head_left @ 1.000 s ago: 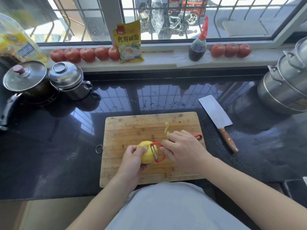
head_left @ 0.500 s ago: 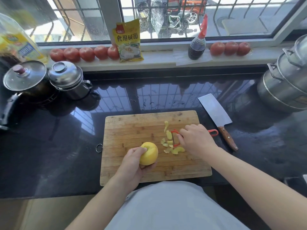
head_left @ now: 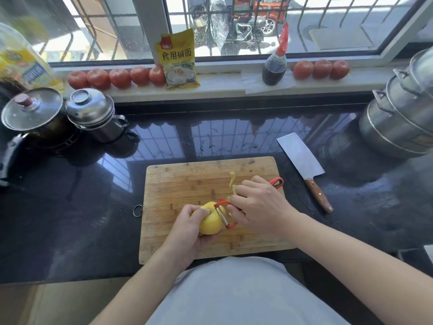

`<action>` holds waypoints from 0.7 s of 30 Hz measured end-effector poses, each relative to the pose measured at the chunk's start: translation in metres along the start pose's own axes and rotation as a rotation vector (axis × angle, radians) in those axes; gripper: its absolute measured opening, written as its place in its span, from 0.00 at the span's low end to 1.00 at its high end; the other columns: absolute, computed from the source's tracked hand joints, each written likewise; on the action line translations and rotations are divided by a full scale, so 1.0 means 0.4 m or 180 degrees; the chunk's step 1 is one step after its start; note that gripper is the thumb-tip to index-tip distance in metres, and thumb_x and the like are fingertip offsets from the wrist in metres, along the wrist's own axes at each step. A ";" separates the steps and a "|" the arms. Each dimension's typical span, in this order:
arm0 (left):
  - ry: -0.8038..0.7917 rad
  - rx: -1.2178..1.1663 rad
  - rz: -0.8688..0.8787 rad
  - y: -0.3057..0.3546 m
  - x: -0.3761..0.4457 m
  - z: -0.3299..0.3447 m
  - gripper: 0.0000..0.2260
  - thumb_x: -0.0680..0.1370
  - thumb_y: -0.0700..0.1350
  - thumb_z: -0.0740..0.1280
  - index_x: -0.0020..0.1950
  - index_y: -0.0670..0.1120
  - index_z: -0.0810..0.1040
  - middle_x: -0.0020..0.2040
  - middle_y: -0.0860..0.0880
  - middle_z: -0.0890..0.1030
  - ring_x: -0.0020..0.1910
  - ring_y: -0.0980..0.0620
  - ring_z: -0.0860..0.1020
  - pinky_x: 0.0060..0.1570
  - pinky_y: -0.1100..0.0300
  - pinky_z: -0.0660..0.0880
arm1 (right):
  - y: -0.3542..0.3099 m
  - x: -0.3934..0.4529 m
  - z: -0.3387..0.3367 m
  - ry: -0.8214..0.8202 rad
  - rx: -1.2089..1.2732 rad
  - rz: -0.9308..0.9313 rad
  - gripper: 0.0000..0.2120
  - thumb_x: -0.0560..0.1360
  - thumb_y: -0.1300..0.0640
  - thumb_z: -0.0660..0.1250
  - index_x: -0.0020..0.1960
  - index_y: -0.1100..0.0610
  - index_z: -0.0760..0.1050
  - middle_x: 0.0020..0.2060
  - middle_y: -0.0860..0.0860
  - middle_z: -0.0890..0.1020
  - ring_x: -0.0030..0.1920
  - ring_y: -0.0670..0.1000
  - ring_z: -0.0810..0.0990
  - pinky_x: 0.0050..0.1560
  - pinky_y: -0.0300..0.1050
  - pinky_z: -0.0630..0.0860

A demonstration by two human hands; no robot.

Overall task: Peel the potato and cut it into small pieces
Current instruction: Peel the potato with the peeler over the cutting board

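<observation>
A yellow packet (head_left: 178, 60) leans upright against the window at the back edge of the windowsill (head_left: 222, 86), just beside a row of tomatoes; its front carries the large dark characters 食用碱面. A small red brand patch in its upper left corner is too small to read. The label on the oil bottle (head_left: 22, 64) at the back left corner is blurred and unreadable.

Your rectangular bamboo cutting board (head_left: 187, 188) lies on the dark polished stone table (head_left: 70, 219) straight before you. Right of it lies the wooden-handled steel cleaver (head_left: 302, 160). At the far left stand a glass-lidded black pot (head_left: 32, 111) and, just right of it, a lidded steel mug (head_left: 93, 113). A stacked steel steamer (head_left: 398, 118) stands far right, tomatoes (head_left: 117, 78) line the windowsill behind.
</observation>
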State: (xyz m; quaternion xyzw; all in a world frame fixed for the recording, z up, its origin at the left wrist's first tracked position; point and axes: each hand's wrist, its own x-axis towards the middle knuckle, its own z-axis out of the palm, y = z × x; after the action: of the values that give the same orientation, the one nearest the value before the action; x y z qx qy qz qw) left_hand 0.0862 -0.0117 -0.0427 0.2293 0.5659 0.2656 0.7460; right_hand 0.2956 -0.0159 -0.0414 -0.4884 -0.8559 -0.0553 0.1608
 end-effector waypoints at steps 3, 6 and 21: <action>-0.0053 0.0117 -0.0009 -0.003 0.000 0.001 0.02 0.85 0.40 0.64 0.54 0.42 0.72 0.54 0.39 0.81 0.47 0.41 0.82 0.46 0.44 0.85 | 0.019 -0.002 0.022 -0.0075 -0.0050 -0.0072 0.17 0.81 0.51 0.61 0.36 0.54 0.75 0.32 0.48 0.75 0.35 0.51 0.71 0.39 0.48 0.68; -0.0099 0.0113 -0.0098 -0.001 -0.004 -0.007 0.03 0.85 0.40 0.62 0.57 0.43 0.75 0.52 0.38 0.80 0.44 0.40 0.79 0.30 0.57 0.79 | 0.076 -0.017 0.058 -0.0499 -0.0426 0.0259 0.17 0.82 0.50 0.60 0.37 0.54 0.77 0.33 0.49 0.78 0.36 0.53 0.75 0.41 0.50 0.69; 0.0128 -0.0094 -0.0311 -0.010 -0.004 -0.020 0.12 0.84 0.45 0.65 0.65 0.42 0.75 0.43 0.45 0.78 0.32 0.50 0.74 0.31 0.59 0.68 | 0.020 -0.033 0.029 0.0073 -0.0103 0.0360 0.18 0.83 0.51 0.60 0.37 0.55 0.75 0.33 0.49 0.75 0.36 0.53 0.71 0.43 0.50 0.69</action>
State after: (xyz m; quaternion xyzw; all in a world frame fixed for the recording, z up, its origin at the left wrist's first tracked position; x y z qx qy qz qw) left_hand 0.0787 -0.0152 -0.0461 0.1849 0.5874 0.2417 0.7499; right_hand 0.3061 -0.0198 -0.0572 -0.5378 -0.8240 -0.0656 0.1656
